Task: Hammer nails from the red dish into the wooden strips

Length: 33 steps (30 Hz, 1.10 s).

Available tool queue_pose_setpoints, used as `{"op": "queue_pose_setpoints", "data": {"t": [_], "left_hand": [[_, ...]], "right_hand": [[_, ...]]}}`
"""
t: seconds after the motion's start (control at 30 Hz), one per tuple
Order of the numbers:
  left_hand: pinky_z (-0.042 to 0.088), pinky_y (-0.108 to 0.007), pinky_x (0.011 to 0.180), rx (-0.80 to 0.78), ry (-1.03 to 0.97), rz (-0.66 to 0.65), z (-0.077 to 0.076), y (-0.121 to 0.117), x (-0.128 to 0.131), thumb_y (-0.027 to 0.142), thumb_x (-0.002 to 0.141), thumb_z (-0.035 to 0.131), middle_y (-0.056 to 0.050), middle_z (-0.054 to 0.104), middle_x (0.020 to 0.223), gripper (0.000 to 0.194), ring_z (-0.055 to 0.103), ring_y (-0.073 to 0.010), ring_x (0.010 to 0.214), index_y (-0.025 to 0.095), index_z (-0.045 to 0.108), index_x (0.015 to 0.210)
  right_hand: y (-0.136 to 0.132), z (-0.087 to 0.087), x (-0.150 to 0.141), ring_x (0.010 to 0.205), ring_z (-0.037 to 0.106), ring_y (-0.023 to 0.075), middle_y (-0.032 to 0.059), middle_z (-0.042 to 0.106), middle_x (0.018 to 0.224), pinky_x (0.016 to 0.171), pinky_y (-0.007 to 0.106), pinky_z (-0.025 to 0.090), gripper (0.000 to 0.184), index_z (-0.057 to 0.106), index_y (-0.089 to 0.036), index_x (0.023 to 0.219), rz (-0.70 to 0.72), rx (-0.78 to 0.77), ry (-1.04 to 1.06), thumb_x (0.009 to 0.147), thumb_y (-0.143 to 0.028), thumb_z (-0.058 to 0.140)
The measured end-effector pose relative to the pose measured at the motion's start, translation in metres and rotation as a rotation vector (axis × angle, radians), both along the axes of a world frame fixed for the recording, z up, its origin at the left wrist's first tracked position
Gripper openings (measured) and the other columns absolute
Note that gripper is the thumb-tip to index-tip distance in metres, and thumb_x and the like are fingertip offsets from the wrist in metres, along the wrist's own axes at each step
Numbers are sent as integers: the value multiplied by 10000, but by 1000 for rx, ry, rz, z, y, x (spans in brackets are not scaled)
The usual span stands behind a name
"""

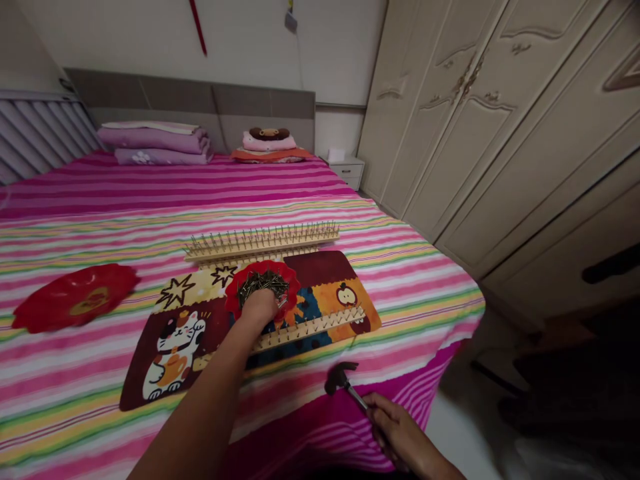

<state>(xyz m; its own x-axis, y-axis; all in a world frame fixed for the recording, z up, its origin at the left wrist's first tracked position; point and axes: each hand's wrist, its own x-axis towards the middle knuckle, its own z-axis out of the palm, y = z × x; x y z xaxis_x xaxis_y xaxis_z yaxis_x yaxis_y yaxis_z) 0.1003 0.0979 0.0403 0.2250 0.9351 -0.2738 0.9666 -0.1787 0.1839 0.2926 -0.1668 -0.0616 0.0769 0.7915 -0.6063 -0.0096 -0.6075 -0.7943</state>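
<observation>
My left hand (262,307) reaches down into a red scalloped bowl (291,275) full of loose metal nails (267,283); its fingers are hidden from view. At the lower right, my right hand (393,427) is closed around the handle of a claw hammer (345,382), its head pointing away from me. Just in front of the bowl lies a narrow wooden strip (315,327) with nails standing along it, partly hidden by my left forearm. Bowl and strip rest on a patterned mat (137,373) with a cat drawing.
Behind the bowl, more wooden strips (260,241) bristle with upright nails. A red flower-shaped tray (55,300) sits on the striped bedspread (45,393) at left. Folded bedding (155,143) lies by the headboard (180,100). A wardrobe (470,133) stands along the right.
</observation>
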Motion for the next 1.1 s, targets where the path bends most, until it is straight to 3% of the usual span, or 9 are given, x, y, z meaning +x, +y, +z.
{"op": "queue_pose_setpoints", "data": {"t": [0.2, 0.4, 0.5, 0.63, 0.83, 1.0, 1.1], "left_hand": [[429, -234, 628, 46, -135, 46, 12, -5, -21, 199, 704, 501, -85, 700, 776, 178, 634, -173, 729, 157, 665, 758], [433, -241, 535, -37, -1018, 373, 25, -50, -82, 344, 544, 658, -2, 639, 610, 329, 560, -128, 547, 149, 636, 808], [433, -238, 525, -42, -1226, 562, 21, -85, -115, 373, 462, 715, 7, 615, 586, 440, 533, -106, 517, 129, 612, 814], [412, -221, 477, -8, -1290, 748, 0, -121, -148, 346, 449, 727, 25, 608, 568, 572, 511, -92, 473, 130, 557, 950], [388, -199, 439, -41, -1331, 724, -29, -140, -162, 304, 500, 690, 54, 574, 502, 498, 481, -76, 423, 146, 588, 960], [483, -252, 529, -126, -1354, 819, -37, -144, -163, 317, 459, 706, -4, 640, 578, 339, 576, -114, 486, 128, 642, 733], [522, -299, 617, -190, -1385, 849, -36, -147, -165, 318, 431, 739, -43, 679, 649, 385, 635, -160, 563, 120, 652, 749]], "right_hand": [[1, 7, -3, 248, 248, 35, -139, 336, 360, 288, 151, 137, 277, 484, -199, 863, 9, 13, -40, 734, -429, 397], [0, 11, -5, 243, 232, 36, -131, 371, 382, 294, 151, 127, 365, 496, -197, 915, 11, 22, -64, 716, -486, 395], [-2, 9, -6, 248, 236, 34, -130, 368, 387, 299, 149, 123, 393, 498, -201, 945, 11, 38, -69, 713, -507, 413], [-2, 3, -6, 247, 235, 35, -131, 354, 381, 289, 151, 130, 406, 498, -202, 939, 16, 35, -85, 705, -525, 422], [-3, 4, -10, 250, 230, 36, -127, 350, 386, 291, 147, 132, 419, 500, -205, 956, -28, 48, -134, 706, -532, 422], [-4, 5, -11, 258, 238, 41, -118, 363, 391, 292, 148, 135, 417, 518, -208, 936, -37, 50, -156, 698, -539, 428], [-4, 4, -10, 261, 238, 41, -121, 361, 389, 290, 142, 139, 412, 512, -207, 954, -26, 51, -152, 709, -526, 424]]}}
